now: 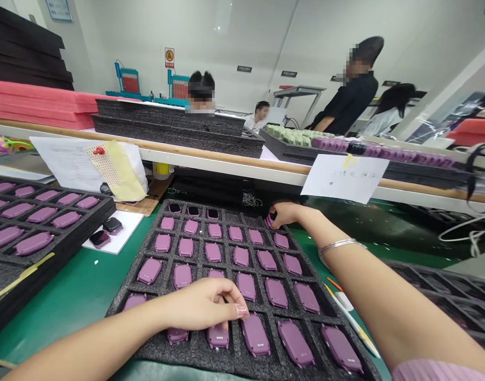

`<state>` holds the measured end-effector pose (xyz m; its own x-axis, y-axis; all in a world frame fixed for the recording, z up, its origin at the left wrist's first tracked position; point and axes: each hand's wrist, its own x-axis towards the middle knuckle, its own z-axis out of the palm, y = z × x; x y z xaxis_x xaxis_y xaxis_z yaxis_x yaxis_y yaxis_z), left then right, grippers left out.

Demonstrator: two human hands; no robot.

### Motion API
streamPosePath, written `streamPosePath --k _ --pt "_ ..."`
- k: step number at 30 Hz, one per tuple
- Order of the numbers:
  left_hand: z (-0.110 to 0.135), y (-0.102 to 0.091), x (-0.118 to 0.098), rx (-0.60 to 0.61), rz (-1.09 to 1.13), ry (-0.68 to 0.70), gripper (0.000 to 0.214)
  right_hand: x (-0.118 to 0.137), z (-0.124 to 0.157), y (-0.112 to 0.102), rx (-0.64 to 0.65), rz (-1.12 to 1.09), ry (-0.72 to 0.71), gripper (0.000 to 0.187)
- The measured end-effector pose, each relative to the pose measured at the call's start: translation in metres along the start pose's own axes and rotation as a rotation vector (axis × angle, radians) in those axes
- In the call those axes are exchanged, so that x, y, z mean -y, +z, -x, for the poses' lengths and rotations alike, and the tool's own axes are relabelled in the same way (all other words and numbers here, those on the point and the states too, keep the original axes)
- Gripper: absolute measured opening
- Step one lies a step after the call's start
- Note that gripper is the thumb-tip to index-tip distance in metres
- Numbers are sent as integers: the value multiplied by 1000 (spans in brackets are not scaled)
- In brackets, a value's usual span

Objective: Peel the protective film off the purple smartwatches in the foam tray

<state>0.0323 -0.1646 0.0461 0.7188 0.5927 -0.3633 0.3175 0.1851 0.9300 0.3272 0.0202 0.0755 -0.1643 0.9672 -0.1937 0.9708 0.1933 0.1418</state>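
Note:
A black foam tray (230, 360) lies in front of me, its pockets filled with several purple watch bodies lying back-up (246, 286). My left hand (205, 304) rests curled on the near rows, fingertips closed on a purple watch body (217, 334). My right hand (284, 212), a silver bangle on its wrist, reaches to the tray's far right corner and pinches another purple watch body (269, 219). Three watch bodies in the far-left row show dark screens (193, 210).
A second foam tray of purple bodies (47, 248) stands at left, beside a white pad (119, 233) with two screen-up watches. A shelf (234, 161) with hanging papers crosses above. More foam trays sit at right (445, 286). Other people are behind the shelf.

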Motion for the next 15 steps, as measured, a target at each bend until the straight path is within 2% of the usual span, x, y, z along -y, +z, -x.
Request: streamPosePath --k 4,8,11,13,15 --pt "1 0 0 3 3 -10 24 0 5 10 4 -51 25 32" --pt "0 0 1 -6 44 40 29 12 16 2 -116 -103 20 30" --pt "-4 -1 3 -61 134 102 42 40 34 -9 -306 -182 -53 30" --pt "-6 -1 4 -156 256 131 54 70 56 -14 -445 -274 -149 41" --pt "-7 -2 2 -268 415 150 64 101 83 -16 -522 -377 -269 45"
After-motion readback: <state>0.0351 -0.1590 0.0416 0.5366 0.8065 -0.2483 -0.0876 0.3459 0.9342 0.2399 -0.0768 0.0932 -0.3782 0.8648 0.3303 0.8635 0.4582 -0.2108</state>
